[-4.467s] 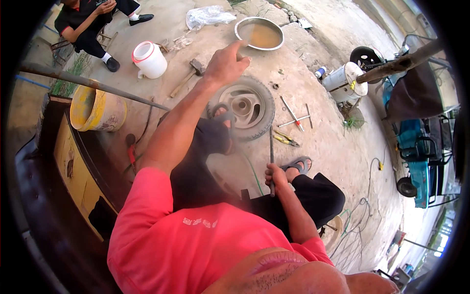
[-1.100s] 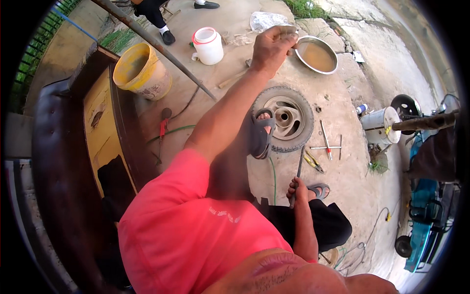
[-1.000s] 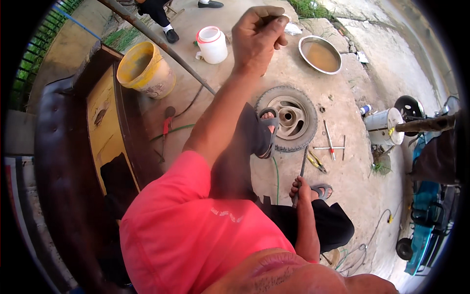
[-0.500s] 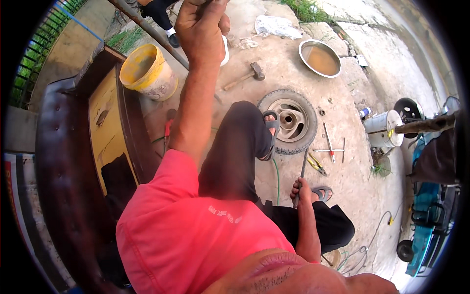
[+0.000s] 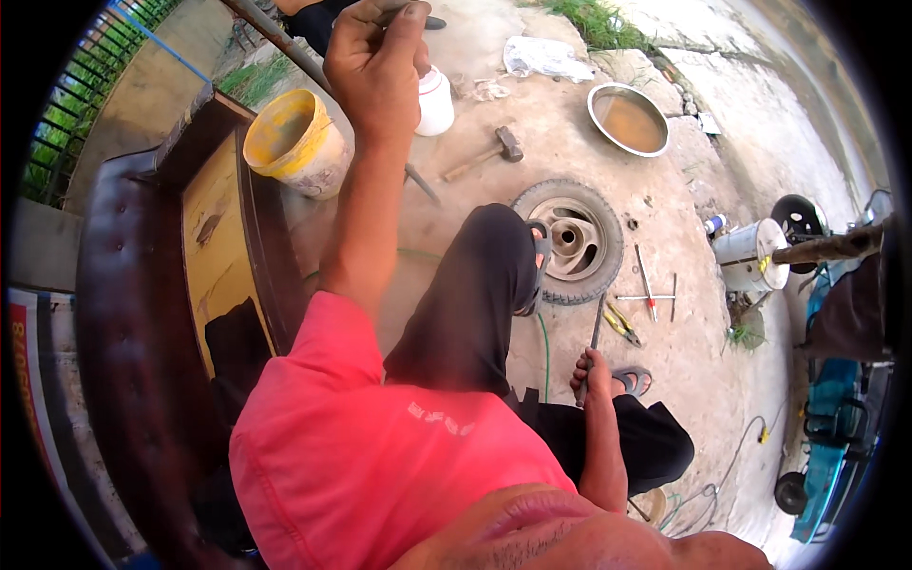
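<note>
My left hand [image 5: 378, 68] is raised at the upper left, its fingers closed round a dark object [image 5: 435, 23] whose rounded end sticks out past the thumb; its kind does not show. My right hand [image 5: 591, 372] grips a tyre lever [image 5: 597, 328], a long dark metal bar whose far end reaches the near edge of a tyre on a wheel rim [image 5: 532, 211]. The wheel lies flat on the concrete, and my sandalled foot [image 5: 538, 266] rests at its left side. Pliers with yellow handles [image 5: 622, 326] and a cross-shaped wrench [image 5: 649, 285] lie right of the lever.
Beyond the wheel lie a hammer [image 5: 510, 144] and a metal basin of brown water [image 5: 627, 134]. A yellow-rimmed bucket [image 5: 323, 171] and a white tub [image 5: 436, 109] stand near my left arm. A brown sofa [image 5: 133, 313] is at left; a white bucket [image 5: 750, 255] stands at right.
The whole view has shifted a little. My left hand has moved left, showing more of the white tub and the dark object's end. My right hand keeps its grip on the lever.
</note>
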`<state>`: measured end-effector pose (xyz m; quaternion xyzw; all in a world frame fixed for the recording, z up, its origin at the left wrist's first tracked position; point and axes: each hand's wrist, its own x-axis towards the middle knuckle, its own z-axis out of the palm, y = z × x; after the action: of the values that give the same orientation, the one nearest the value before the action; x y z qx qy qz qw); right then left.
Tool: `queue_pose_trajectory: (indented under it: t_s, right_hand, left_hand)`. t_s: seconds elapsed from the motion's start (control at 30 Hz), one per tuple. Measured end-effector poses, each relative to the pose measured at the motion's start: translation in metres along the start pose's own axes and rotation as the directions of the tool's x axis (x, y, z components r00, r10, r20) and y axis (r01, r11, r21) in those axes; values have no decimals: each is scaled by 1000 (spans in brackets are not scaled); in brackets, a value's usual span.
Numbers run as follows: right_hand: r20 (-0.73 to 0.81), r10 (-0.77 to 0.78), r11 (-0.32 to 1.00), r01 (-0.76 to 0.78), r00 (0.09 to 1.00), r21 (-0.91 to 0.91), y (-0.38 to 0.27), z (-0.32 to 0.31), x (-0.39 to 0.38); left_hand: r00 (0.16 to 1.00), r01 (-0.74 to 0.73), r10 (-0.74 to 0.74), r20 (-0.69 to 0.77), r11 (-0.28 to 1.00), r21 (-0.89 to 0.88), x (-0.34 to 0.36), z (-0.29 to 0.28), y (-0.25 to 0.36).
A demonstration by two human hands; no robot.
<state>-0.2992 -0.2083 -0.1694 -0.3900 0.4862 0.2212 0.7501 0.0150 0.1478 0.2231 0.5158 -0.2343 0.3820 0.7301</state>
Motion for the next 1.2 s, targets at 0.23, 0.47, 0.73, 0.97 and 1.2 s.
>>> queue_pose_trajectory:
  t_s: [0.23, 0.47, 0.73, 0.97, 1.2]
  right_hand:
    - [-10, -13, 1000, 13, 1000, -9, -1, 9, -9]
    - [-10, -13, 999, 13, 1000, 49, -2, 6, -13]
    - [1, -24, 999, 24, 1000, 28, -4, 3, -9]
    - [33, 13, 999, -12, 999, -34, -17, 10, -26]
    - [49, -36, 999, 34, 998, 36, -2, -7, -7]
  left_hand:
    - [989, -67, 101, -108, 958, 279, 1, -1, 19]
    - [970, -239, 222, 95, 937, 253, 22, 6, 18]
    - [825, 64, -158, 542, 980, 188, -33, 72, -1]
    - [407, 340, -477, 779, 871, 355, -171, 146, -40]
    - [319, 340, -543, 776, 830, 441, -245, 153, -84]
